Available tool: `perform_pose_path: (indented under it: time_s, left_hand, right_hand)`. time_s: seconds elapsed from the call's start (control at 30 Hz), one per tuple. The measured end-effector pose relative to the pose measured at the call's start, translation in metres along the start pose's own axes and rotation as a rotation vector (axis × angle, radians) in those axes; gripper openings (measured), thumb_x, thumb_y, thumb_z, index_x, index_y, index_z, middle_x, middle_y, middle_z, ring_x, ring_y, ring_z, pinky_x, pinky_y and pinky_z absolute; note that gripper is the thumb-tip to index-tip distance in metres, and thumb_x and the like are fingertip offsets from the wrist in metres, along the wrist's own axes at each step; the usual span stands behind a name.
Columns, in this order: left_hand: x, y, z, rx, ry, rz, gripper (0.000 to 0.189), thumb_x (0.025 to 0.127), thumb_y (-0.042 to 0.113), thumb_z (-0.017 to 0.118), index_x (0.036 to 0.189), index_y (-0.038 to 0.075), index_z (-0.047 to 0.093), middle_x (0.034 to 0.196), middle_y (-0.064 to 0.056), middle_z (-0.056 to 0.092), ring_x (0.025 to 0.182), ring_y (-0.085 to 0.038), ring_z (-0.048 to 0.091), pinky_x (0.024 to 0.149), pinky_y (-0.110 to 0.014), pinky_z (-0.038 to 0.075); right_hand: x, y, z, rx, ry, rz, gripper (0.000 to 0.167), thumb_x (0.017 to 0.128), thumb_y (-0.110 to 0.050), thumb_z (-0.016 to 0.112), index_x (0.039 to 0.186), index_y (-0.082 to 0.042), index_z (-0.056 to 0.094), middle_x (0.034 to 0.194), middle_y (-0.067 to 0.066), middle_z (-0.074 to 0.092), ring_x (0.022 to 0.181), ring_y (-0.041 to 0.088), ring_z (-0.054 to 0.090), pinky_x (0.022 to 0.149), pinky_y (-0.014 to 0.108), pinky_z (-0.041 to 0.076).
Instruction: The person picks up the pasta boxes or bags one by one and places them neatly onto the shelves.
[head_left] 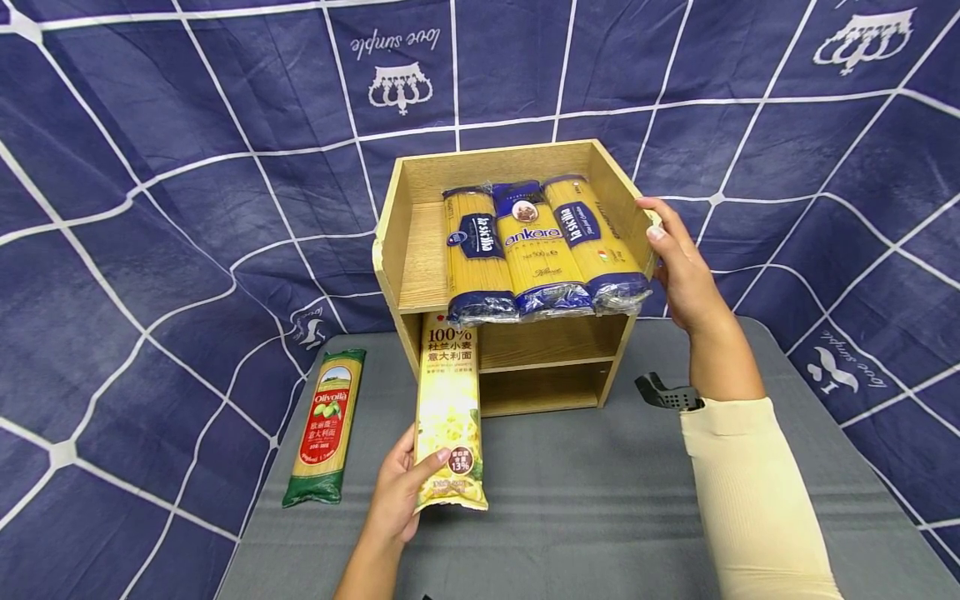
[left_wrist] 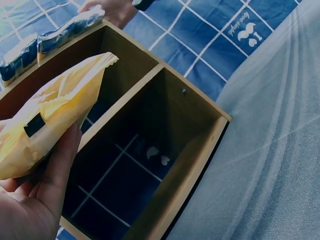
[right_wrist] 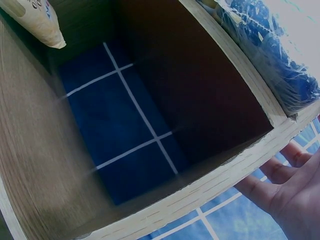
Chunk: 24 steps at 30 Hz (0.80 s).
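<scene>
A long yellow spaghetti packet [head_left: 448,408] is gripped near its lower end by my left hand [head_left: 399,487], thumb on top and fingers underneath. Its far end lies inside the middle compartment of the wooden shelf [head_left: 423,258], along the left side; that packet tip [right_wrist: 42,25] shows in the right wrist view. My right hand [head_left: 686,279] holds the shelf's right side panel at its front edge, with fingers [right_wrist: 260,192] on the outer face. On the top tier lie three pasta packs: a left La Sicilia pack [head_left: 477,250], an Ankara pack [head_left: 540,250] and a right La Sicilia pack [head_left: 592,233].
A red and green Olivoilà spaghetti pack [head_left: 324,429] lies on the grey cloth [head_left: 570,500], left of the shelf. Below the middle board is a lower compartment [left_wrist: 120,185]. Blue checked fabric [head_left: 285,75] hangs behind and at the sides.
</scene>
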<state>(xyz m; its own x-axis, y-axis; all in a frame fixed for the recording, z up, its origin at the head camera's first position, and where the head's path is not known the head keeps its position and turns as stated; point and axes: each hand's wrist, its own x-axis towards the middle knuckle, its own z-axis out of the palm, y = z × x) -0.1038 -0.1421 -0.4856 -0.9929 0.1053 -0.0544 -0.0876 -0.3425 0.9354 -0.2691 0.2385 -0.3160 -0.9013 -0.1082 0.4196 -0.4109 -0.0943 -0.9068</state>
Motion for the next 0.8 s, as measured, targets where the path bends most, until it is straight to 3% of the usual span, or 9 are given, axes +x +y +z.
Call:
perform_pose_path:
  time_s: [0.47,0.8]
  left_hand:
    - [0.006,0.003,0.004,-0.024,0.044,-0.001,0.063,0.097,0.002,0.061,0.154,0.008,0.035,0.113,-0.001,0.075,0.097,-0.018,0.074,0.078,-0.037,0.062]
    - [0.011,0.009,0.007,-0.035,0.033,0.015,0.06,0.098,0.002,0.06,0.153,0.005,0.036,0.109,-0.001,0.076,0.093,-0.017,0.075,0.076,-0.033,0.062]
  right_hand:
    - [0.0,0.001,0.0,0.002,-0.004,0.0,0.041,0.106,-0.032,0.042,0.146,-0.029,0.046,0.142,0.003,0.04,0.119,0.02,0.048,0.083,0.026,0.05]
    - [0.0,0.001,0.0,0.0,0.001,-0.005,0.041,0.105,-0.031,0.042,0.146,-0.029,0.046,0.141,0.003,0.04,0.117,0.02,0.049,0.081,0.026,0.051]
